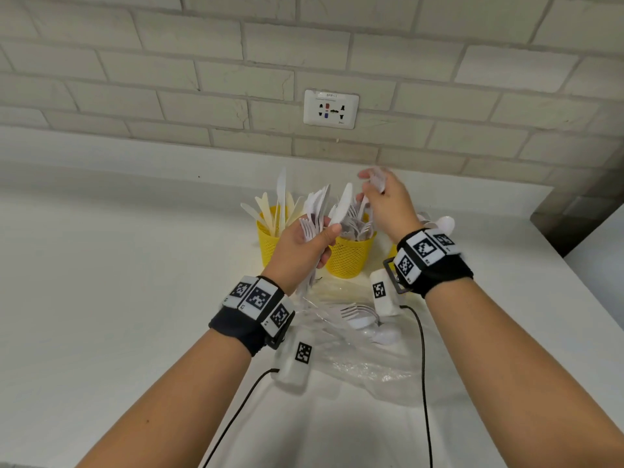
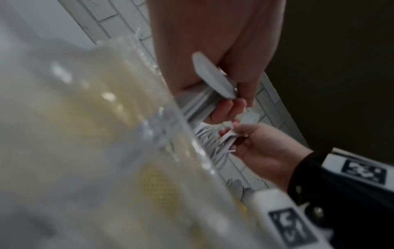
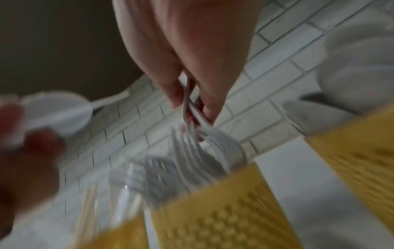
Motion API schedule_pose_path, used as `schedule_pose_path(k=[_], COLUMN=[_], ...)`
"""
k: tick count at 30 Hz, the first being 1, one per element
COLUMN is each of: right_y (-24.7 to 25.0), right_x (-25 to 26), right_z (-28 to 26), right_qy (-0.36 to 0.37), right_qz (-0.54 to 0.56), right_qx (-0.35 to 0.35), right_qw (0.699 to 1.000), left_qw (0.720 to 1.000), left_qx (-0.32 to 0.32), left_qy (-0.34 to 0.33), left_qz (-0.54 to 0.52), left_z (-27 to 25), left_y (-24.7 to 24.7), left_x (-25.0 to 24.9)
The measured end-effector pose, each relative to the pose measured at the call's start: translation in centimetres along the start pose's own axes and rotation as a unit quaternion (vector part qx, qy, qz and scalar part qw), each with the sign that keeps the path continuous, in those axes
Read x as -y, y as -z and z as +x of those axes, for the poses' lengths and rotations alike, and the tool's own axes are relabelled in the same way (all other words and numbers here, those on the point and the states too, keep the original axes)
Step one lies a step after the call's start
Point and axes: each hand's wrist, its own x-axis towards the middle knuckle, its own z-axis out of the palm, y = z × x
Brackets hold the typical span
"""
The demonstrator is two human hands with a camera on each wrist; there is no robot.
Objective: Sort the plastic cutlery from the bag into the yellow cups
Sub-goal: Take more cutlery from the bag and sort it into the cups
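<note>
Sorting is under way, at the fork stage by appearance. The left hand [image 1: 304, 244] is clamped round a mixed bundle of white plastic cutlery [image 1: 319, 214], forks and at least one knife, handles running down through the fist and heads fanned up and away from the person. The right hand [image 1: 388, 206] pinches a few forks [image 3: 192, 107] by their handles; in the right wrist view their long axis runs roughly vertical, tines pointing down at the middle yellow cup [image 1: 351, 256], which already holds forks. The left yellow cup [image 1: 268, 241] carries knives, blades up. A third cup, mostly hidden behind the right wrist, shows spoon bowls above it. The clear bag [image 1: 364, 366] lies on the white worktop [image 1: 135, 265] nearer the person, with loose forks and spoons [image 1: 361, 315] on it. Judged next move: lower the pinched forks into the middle cup and release, then draw another matching piece from the left-hand bundle.
</note>
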Motion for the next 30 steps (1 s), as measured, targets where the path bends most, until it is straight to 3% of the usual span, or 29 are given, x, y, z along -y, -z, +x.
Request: schedule_pose_path(k=[10,12,15,17,20,30], right_y=[-0.6,-0.1,1.1,1.8,2.1,3.0], right_x=[-3.0,-1.7,1.7,3.8,4.6,4.6], right_z=[-0.4,-0.8,-1.9,-2.5,-2.6,-2.7], right_qy=[-0.026,-0.010,0.074,0.082,0.058,0.051], right_qz=[-0.194,-0.169,-0.056,-0.016,-0.048,0.106], right_qx=[0.056,0.032,-0.015,0.070,0.199,0.047], right_qw=[0.979,0.985,0.996,0.994,0.977,0.992], left_qw=[0.998,0.998,0.998,0.998,0.997,0.996], left_qx=[0.037,0.039,0.045,0.047,0.063,0.086], left_qy=[0.015,0.016,0.018,0.027,0.028,0.022], left_qz=[-0.052,-0.047,-0.042,-0.041,-0.034,-0.009], left_z=[0.0,0.1,0.0,0.0,0.0,-0.4], left_y=[-0.1,-0.3,-0.5,-0.6,-0.8,-0.9], left_x=[-0.2,-0.2,-0.2,-0.3,-0.4,-0.6])
